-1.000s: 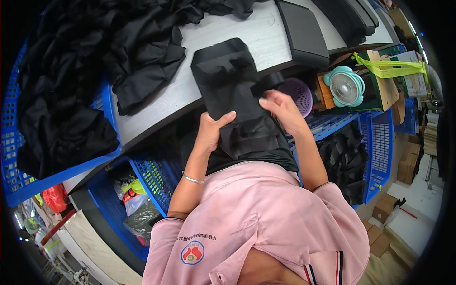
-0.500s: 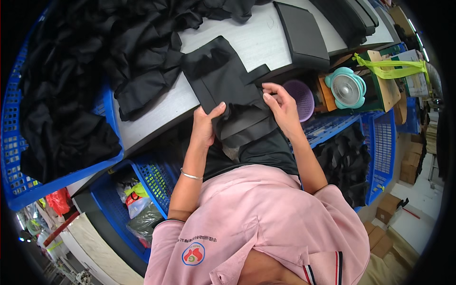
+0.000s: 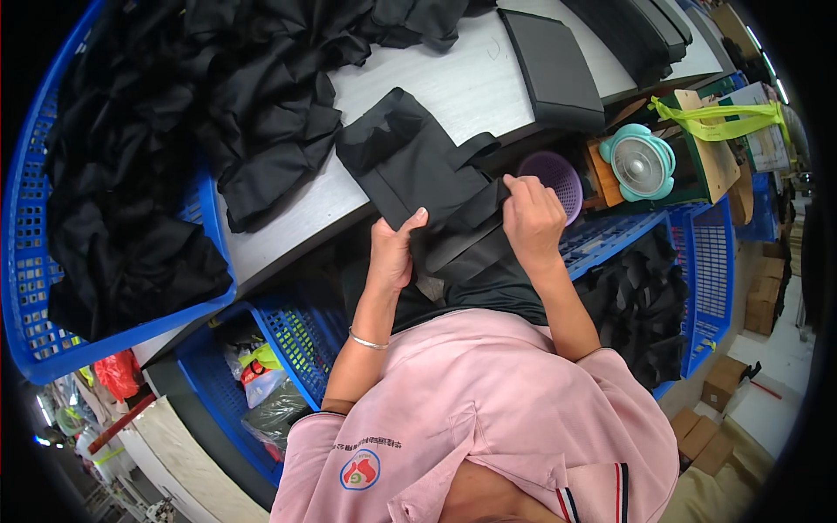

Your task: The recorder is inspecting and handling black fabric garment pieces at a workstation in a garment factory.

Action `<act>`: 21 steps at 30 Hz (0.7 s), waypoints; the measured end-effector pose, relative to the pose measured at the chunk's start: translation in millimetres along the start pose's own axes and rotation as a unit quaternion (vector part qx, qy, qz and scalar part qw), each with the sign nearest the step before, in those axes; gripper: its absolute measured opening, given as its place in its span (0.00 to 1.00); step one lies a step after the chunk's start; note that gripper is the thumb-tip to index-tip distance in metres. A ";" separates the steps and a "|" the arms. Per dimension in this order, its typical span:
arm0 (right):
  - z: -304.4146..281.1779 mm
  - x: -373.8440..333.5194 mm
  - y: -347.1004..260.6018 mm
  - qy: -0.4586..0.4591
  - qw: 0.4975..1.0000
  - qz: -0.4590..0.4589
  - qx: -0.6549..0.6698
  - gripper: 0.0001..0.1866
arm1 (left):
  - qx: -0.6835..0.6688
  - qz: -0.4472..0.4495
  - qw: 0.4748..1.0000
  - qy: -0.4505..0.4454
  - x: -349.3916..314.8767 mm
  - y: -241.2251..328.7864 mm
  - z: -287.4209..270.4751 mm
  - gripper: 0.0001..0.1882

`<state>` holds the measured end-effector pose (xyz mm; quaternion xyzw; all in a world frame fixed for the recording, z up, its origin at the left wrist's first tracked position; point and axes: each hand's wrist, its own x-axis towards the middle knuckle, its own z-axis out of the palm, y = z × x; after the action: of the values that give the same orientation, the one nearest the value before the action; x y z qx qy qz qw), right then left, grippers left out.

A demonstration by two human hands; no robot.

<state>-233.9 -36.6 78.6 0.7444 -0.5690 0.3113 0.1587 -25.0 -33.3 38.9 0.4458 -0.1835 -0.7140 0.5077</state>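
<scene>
A piece of black fabric (image 3: 427, 161) with folded edges and a short strap-like tab (image 3: 477, 148) lies partly on the table's near edge and partly over my lap. My left hand (image 3: 395, 247) grips its near left side, thumb on top and fingers underneath. At the right, my right hand (image 3: 534, 220) pinches the fabric's edge between thumb and fingertips, lifting it a little. The underside of the cloth is hidden.
A blue basket (image 3: 113, 357) heaped with black fabric pieces (image 3: 139, 192) stands left. On the table (image 3: 349, 187) lies a dark grey panel (image 3: 554, 70). To the right are a purple basket (image 3: 568, 185), a teal fan (image 3: 641, 163) and a blue crate (image 3: 711, 261) of black scraps.
My right hand, fingers loosely apart before, has closed on the fabric's right edge. The left hand and cloth have shifted slightly right and nearer me.
</scene>
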 end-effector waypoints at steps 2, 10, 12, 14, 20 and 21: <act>-2.7 -2.9 -2.7 0.008 1.000 0.012 -0.004 0.11 | 0.003 -0.005 1.000 -0.018 2.4 -4.6 -2.9 0.16; -38.8 -21.7 43.6 -0.209 0.651 0.450 0.574 0.22 | 0.080 -0.023 0.994 -0.075 -7.5 -5.8 -13.5 0.25; -35.6 -32.0 50.1 -0.308 0.630 0.474 0.532 0.23 | 0.158 -0.035 0.985 -0.064 -14.6 -5.8 -10.9 0.26; -27.4 -39.8 41.0 -0.420 0.617 0.438 0.502 0.23 | 0.147 -0.020 0.984 -0.099 -21.3 -13.8 -2.6 0.23; -14.7 -77.9 28.4 -0.248 0.732 0.474 0.420 0.15 | 0.291 0.054 0.944 -0.149 -24.7 -39.9 5.1 0.18; 4.1 -108.0 42.6 -0.170 0.760 0.463 0.423 0.14 | 0.290 0.040 0.942 -0.165 -27.0 -42.0 16.2 0.19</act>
<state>-290.2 29.0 0.9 0.4224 -0.6728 0.4242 -0.4347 -59.5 5.2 29.7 0.4415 -0.4816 -0.6726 0.3475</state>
